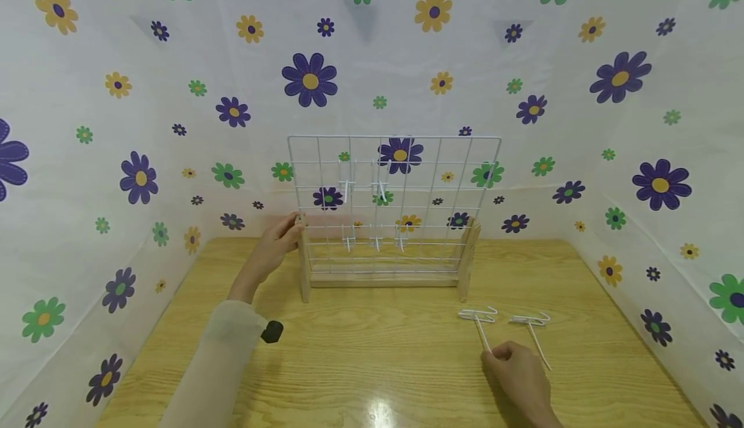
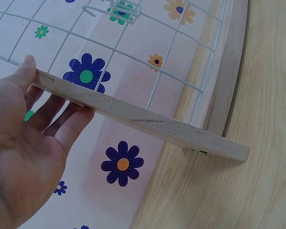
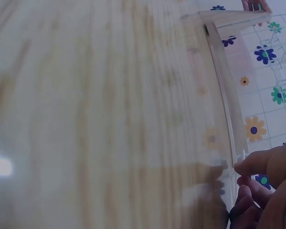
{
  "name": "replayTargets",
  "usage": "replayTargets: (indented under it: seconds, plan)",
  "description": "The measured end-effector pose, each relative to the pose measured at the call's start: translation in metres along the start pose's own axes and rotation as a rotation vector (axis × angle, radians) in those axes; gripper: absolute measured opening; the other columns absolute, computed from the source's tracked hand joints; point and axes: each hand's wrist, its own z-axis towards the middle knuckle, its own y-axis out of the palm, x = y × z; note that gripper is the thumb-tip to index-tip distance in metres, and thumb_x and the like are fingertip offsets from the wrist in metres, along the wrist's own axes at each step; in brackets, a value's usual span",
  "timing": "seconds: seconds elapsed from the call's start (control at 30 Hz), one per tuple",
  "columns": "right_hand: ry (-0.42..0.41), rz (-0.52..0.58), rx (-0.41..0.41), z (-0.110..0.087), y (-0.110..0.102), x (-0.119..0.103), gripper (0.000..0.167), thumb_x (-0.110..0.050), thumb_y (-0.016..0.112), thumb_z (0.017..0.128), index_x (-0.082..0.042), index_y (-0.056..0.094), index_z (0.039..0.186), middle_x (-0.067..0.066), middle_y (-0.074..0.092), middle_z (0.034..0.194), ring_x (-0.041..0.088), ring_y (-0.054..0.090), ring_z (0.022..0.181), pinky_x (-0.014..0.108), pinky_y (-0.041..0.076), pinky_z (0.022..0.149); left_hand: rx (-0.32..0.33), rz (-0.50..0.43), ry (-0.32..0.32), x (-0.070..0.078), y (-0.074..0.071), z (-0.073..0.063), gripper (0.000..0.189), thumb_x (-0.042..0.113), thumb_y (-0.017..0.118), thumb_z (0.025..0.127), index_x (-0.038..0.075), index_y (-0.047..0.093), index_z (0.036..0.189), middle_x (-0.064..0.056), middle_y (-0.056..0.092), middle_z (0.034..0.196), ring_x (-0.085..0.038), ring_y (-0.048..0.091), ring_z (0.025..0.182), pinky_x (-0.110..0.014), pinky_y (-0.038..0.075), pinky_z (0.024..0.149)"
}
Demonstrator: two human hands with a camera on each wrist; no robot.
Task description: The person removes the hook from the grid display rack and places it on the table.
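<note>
A white wire grid rack (image 1: 394, 137) stands upright in a wooden frame. My left hand (image 1: 273, 247) grips the upper part of its left wooden post (image 2: 133, 114), thumb on one side and fingers on the other. Low on the right, my right hand (image 1: 519, 373) pinches the near end of a white wire hook (image 1: 482, 332) between thumb and forefinger. A second white hook (image 1: 538, 344) lies on the table just right of it. Two hooks hang in an upper row on the grid, including one hook (image 1: 382, 189), and three in a lower row.
The wooden table (image 1: 349, 344) has flower-print sheeting (image 1: 325, 21) behind it and along both sides. The right wooden post (image 1: 467, 263) and a low crossbar (image 1: 383, 280) complete the rack's frame. A small black object (image 1: 272, 332) is at the left sleeve's cuff.
</note>
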Motion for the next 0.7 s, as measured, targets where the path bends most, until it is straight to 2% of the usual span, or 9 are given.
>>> replayTargets:
  seconds: [0.37,0.7]
  plan:
    - [-0.025,-0.045,0.005,-0.0028,0.0006,-0.0005,0.024,-0.025,0.073,0.092,0.0,0.072,0.089,-0.003,0.057,0.064,0.013,0.043,0.051,0.018,0.031,0.04,0.0,-0.017,-0.001,0.0016,0.0007,-0.0006,0.066,0.041,0.044,0.112,0.008,0.023,0.165,-0.022,0.035,0.162,-0.044,0.041,0.144,-0.051,0.043,0.115]
    - [-0.023,-0.073,0.005,-0.0019,0.0004,0.0011,0.025,-0.027,0.075,0.091,-0.002,0.073,0.09,-0.003,0.065,0.072,0.015,0.05,0.057,0.025,0.04,0.044,0.003,-0.006,-0.007,-0.0005,0.0002,0.0012,0.066,0.041,0.044,0.112,0.008,0.023,0.165,-0.022,0.034,0.163,-0.044,0.041,0.144,-0.053,0.041,0.115]
